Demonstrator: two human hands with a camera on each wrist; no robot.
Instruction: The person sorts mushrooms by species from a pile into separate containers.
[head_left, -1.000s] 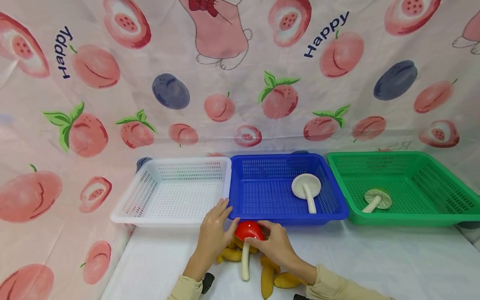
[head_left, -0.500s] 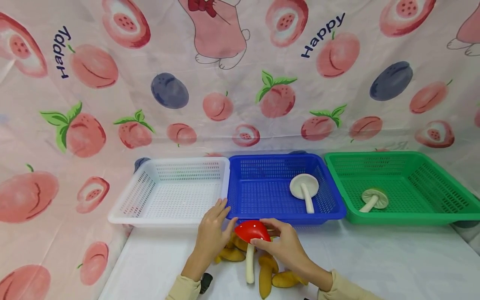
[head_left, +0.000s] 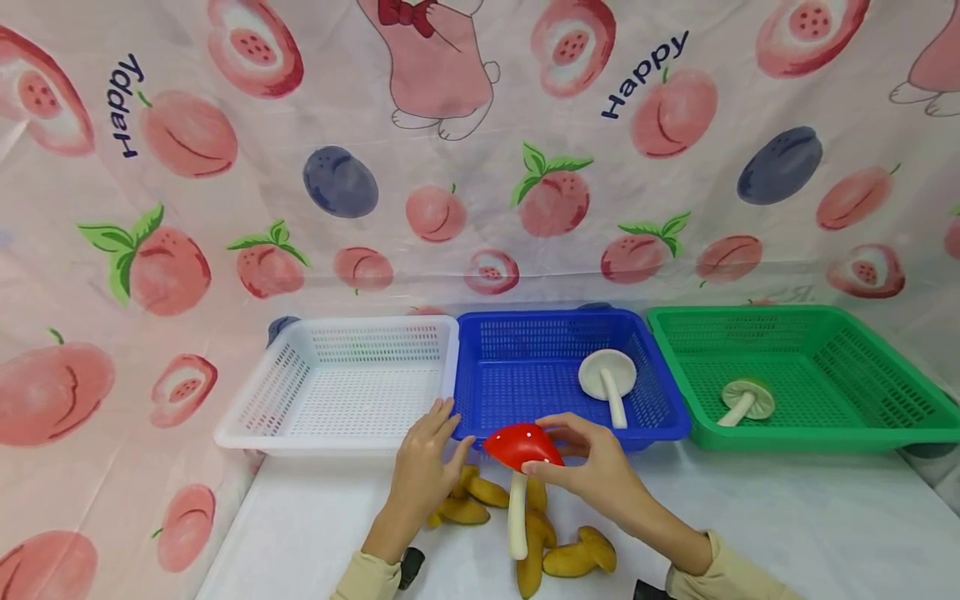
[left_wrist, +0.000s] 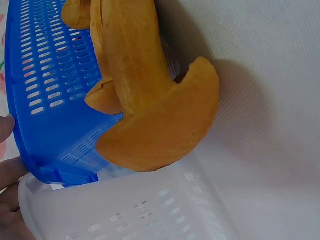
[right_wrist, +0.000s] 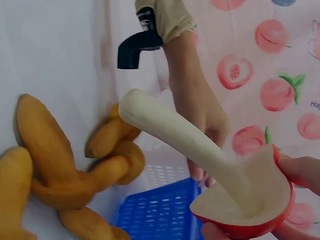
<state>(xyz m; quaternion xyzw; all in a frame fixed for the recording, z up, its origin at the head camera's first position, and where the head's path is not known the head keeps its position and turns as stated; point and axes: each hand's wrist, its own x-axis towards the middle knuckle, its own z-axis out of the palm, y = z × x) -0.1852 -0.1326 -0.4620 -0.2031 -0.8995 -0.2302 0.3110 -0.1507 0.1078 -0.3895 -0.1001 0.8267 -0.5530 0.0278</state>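
- While the right hand [head_left: 596,467] pinches the red mushroom [head_left: 522,447] by its white-spotted cap, thumb on the near side and fingers round the far right side, the pale stem hangs down toward the near side
- Held off the counter [head_left: 300,517], the red mushroom is just on the near side of the blue basket [head_left: 510,400], with its stem in front of some brown mushrooms [head_left: 531,550] in the head view
- Right wrist view: the hollow cream underside of the cap shows, the stem reaching out of it with its rounded end free
- At the near corner where the white basket [head_left: 367,392] meets the blue one, the left hand [head_left: 426,454] has its fingers extended and thumb spread apart, with nothing in its grasp; whether it presses on the rims I cannot tell
- Several more brown mushrooms lie on the counter between the two arms, some left of the red mushroom's stem and one to its right, close to one another
- A large pale mushroom [head_left: 608,375] lies in the right part of the blue basket, stem toward the near side
- In the green basket [head_left: 840,435], at the right, a smaller pale mushroom [head_left: 748,397] lies near the left side, stem pointing near and left
- Behind the baskets hangs a peach-print cloth [head_left: 465,175]
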